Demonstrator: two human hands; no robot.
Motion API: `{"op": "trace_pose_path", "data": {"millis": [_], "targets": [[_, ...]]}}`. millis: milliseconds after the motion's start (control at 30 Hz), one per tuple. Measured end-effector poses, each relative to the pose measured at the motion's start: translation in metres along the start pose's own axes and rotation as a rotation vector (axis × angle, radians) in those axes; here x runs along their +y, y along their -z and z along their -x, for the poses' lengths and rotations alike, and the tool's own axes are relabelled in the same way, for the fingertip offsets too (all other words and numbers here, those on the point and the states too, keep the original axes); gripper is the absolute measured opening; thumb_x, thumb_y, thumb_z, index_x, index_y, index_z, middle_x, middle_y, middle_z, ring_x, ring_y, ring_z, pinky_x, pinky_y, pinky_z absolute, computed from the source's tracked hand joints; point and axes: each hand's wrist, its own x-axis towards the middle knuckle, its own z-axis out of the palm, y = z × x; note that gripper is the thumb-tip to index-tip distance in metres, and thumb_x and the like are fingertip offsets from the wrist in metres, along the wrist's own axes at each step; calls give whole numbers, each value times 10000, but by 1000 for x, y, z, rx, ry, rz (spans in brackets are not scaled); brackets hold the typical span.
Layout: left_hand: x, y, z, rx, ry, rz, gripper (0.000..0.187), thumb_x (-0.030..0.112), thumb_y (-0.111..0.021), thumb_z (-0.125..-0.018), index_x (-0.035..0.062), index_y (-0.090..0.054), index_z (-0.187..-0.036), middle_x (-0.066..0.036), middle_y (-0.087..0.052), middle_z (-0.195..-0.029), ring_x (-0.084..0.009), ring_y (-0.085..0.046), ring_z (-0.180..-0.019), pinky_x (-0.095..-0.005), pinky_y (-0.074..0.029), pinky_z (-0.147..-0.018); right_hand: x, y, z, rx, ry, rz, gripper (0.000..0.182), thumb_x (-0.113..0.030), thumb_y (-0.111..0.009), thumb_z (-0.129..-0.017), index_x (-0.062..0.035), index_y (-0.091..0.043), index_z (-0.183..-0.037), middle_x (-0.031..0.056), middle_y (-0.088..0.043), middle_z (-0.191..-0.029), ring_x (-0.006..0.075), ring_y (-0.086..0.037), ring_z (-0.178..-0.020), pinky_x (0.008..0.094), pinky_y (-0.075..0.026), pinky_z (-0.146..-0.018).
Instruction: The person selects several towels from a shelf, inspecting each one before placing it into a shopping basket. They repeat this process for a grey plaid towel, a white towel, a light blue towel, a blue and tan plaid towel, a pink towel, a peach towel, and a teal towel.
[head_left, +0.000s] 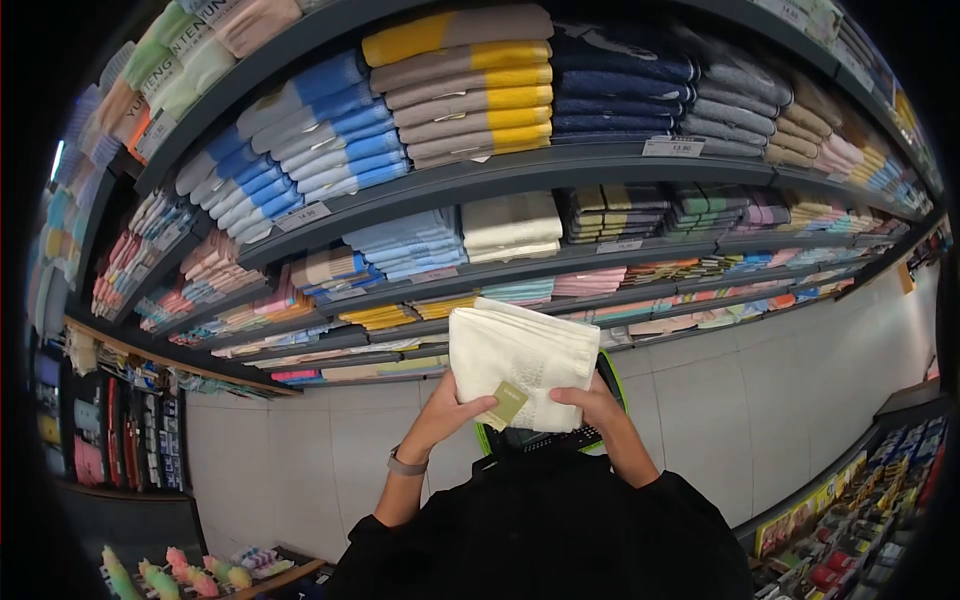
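Folded cream towels [480, 350] are held up in front of my body, their layered folds fanning along the top edge. A small olive-green label [509, 402] sits on the lower front. My left hand [446, 412] grips the lower left side, its thumb lying on the front by the label. On the lower right side, my right hand [592, 402] closes round the edge with its thumb on the front. The fingers of both hands are mostly hidden behind the cloth. Partly covered below them is a green-rimmed shopping basket [612, 380].
Shelves of folded towels curve across the front. A cream stack [511, 226] lies between light blue towels [408, 243] and dark striped ones [617, 212]. Price tags [672, 147] line the shelf edges. Packaged goods fill a display [850, 520] at right; tiled floor [710, 400] lies between.
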Motion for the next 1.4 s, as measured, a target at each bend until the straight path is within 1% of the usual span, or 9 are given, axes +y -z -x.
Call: {"op": "trace_pose_path", "data": {"millis": [433,733,833,900,1000,1133,1233,1300,1400], "targets": [[-43,-96,8,172,70,-47,613,155,-702,-767,-36,-363,-1241,-115,-515,-1153,-169,-487,-1071,-298,-408,-907,-14,63,53,62,-136,-48,570,-38,-645,-762,30,-402,-1272,135,-519,-1205,210,-518,-1093,321,-425,-914],[-36,-114,30,197,372,-137,571,204,-679,-786,-27,-380,-1215,-58,-545,-1004,-49,-500,-687,-178,-415,-484,10,74,72,148,-313,-163,592,-61,-600,-784,31,-337,-1306,160,-488,-1234,246,-500,-1123,353,-432,-927],[-40,-115,42,160,453,-164,553,205,-656,-810,-30,-378,-1226,-77,-545,-1046,-82,-534,-803,-207,-464,-614,15,70,82,156,-360,-160,583,-75,-593,-793,33,-337,-1306,161,-483,-1239,245,-499,-1124,356,-431,-930],[-57,-115,59,218,185,9,533,186,-633,-830,-30,-374,-1242,-100,-541,-1091,-117,-531,-948,-245,-458,-776,19,67,88,151,-379,-164,580,-80,-592,-796,33,-339,-1305,162,-480,-1242,245,-499,-1125,357,-430,-932],[-60,-111,85,302,242,165,505,151,-627,-833,-33,-391,-1239,-113,-533,-1127,-146,-493,-1063,-277,-411,-890,31,62,95,119,-383,-197,572,-94,-585,-805,35,-339,-1304,162,-478,-1244,247,-498,-1126,356,-429,-935],[-70,-112,120,338,247,246,504,140,-634,-825,-38,-404,-1236,-110,-531,-1134,-149,-499,-1048,-278,-414,-885,49,44,107,92,-412,-207,539,-99,-590,-805,52,-369,-1272,169,-504,-1194,251,-535,-1071,353,-462,-890],[-84,-117,157,373,536,168,518,157,-624,-832,-42,-398,-1254,-119,-527,-1160,-169,-496,-1071,-293,-409,-903,68,32,130,91,-483,-186,536,-99,-575,-811,41,-361,-1282,168,-497,-1207,254,-521,-1094,366,-449,-910],[-114,-123,183,396,223,335,527,171,-592,-846,-41,-374,-1277,-139,-507,-1203,-202,-497,-1099,-325,-416,-918,76,23,151,82,-515,-218,529,-103,-557,-817,40,-353,-1284,175,-486,-1220,264,-505,-1116,386,-430,-937],[-159,-124,220,339,244,710,520,172,-561,-857,-40,-355,-1286,-156,-474,-1252,-240,-483,-1141,-368,-420,-942,102,28,186,83,-534,-286,535,-109,-556,-815,46,-347,-1283,179,-478,-1229,270,-498,-1125,391,-421,-947]]}}
